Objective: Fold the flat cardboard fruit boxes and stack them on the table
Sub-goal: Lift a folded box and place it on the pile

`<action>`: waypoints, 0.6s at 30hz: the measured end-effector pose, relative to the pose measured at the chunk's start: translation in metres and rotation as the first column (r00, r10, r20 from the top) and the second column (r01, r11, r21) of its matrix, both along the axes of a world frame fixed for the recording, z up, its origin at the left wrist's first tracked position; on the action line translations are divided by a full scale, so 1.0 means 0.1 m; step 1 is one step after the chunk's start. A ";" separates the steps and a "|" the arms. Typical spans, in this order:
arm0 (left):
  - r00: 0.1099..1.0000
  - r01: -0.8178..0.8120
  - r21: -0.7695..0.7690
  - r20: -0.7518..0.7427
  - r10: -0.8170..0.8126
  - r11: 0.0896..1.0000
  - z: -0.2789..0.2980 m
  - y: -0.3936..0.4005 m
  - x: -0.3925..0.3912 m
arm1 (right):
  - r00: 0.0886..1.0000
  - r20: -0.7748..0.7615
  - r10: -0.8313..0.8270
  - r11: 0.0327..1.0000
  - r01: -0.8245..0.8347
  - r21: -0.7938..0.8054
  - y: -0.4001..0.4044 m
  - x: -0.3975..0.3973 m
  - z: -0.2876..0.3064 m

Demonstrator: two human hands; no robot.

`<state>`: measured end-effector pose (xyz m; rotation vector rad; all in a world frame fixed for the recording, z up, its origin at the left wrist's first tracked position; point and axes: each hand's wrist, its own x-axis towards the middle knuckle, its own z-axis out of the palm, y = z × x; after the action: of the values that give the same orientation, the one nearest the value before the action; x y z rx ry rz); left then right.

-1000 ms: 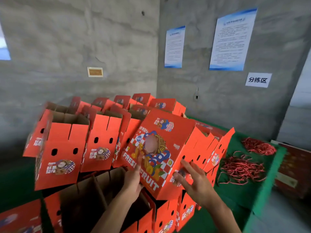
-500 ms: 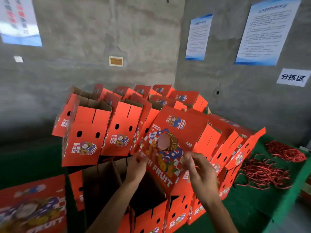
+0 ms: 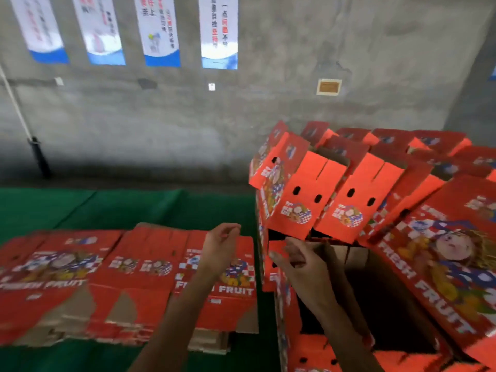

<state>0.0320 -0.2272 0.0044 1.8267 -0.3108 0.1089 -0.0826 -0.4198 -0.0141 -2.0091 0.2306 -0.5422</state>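
Your left hand (image 3: 220, 247) hovered over flat box stack (image 3: 128, 275), fingers loosely curled, empty, likely set for next blank. Right hand (image 3: 303, 267), relaxed, empty, just right of stack beside folded boxes (image 3: 335, 194).
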 end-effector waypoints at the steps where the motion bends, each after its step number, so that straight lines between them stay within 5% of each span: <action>1: 0.999 -0.049 0.016 -0.012 0.050 0.999 -0.06 0.23 0.04 | 0.999 -0.036 0.023 1.000 -0.023 0.000 0.15 0.10 -0.08; 5: 0.981 -0.158 0.225 -0.074 0.179 0.961 -0.38 0.99 0.15 | 0.978 -0.186 0.091 0.994 -0.100 -0.042 0.69 0.47 -0.45; 10: 0.949 -0.077 0.494 -0.229 0.215 0.866 -0.86 1.72 0.26 | 0.860 -0.481 0.168 0.979 -0.204 -0.024 1.12 0.74 -1.21; 14: 0.916 0.019 0.713 -0.293 0.273 0.701 -1.32 2.07 0.29 | 0.730 -0.673 -0.119 0.937 -0.142 -0.319 1.21 0.77 -1.69; 18: 0.914 0.118 0.856 -0.292 0.282 0.503 -1.66 2.14 0.22 | 0.669 -0.717 -0.197 0.978 0.083 -0.192 1.17 0.82 -1.83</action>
<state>0.0537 -0.0128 -0.1619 2.8255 0.0666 -0.4529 -0.0009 -0.3032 -0.1973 -2.2761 0.8700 0.2146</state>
